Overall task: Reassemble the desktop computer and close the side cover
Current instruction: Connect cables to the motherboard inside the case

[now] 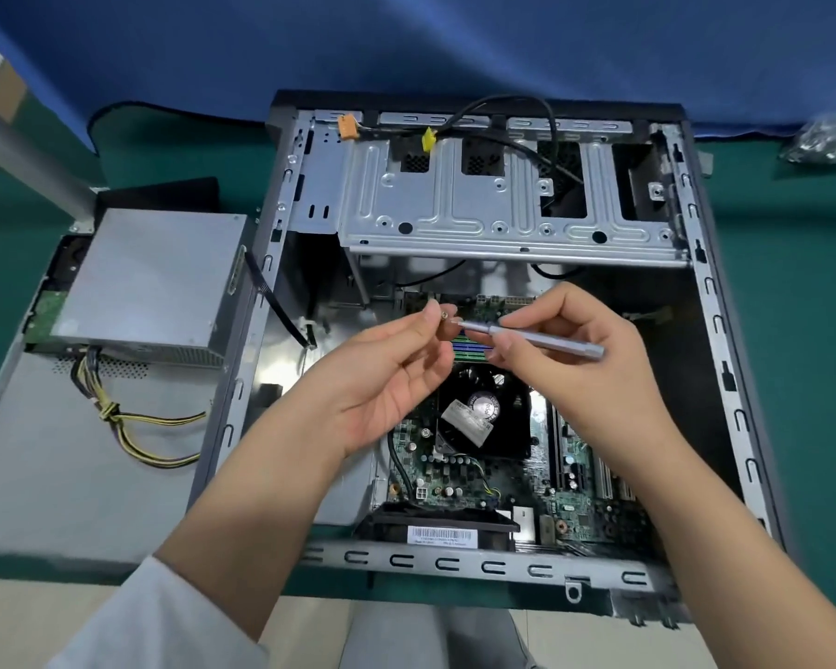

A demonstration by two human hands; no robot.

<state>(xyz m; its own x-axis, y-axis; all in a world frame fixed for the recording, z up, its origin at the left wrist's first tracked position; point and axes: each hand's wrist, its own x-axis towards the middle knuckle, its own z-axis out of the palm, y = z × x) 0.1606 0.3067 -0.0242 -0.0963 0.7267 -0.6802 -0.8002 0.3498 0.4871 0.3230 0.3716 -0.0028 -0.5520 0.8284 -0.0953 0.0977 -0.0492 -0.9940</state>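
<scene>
The open computer case (725,359) lies flat on the green table, with its motherboard (459,475) and black CPU fan (483,412) exposed. Above the board, my left hand (382,374) pinches a small brass screw (444,315) between thumb and fingertips. My right hand (565,350) grips a slim silver screwdriver (546,338), whose tip meets the screw. A silver drive cage (503,205) spans the far part of the case.
The power supply (150,282) sits on the detached grey side cover (68,451) to the left of the case, its yellow and black cables (136,427) trailing. A clear bag (826,137) lies at the far right. A blue cloth (406,41) covers the back.
</scene>
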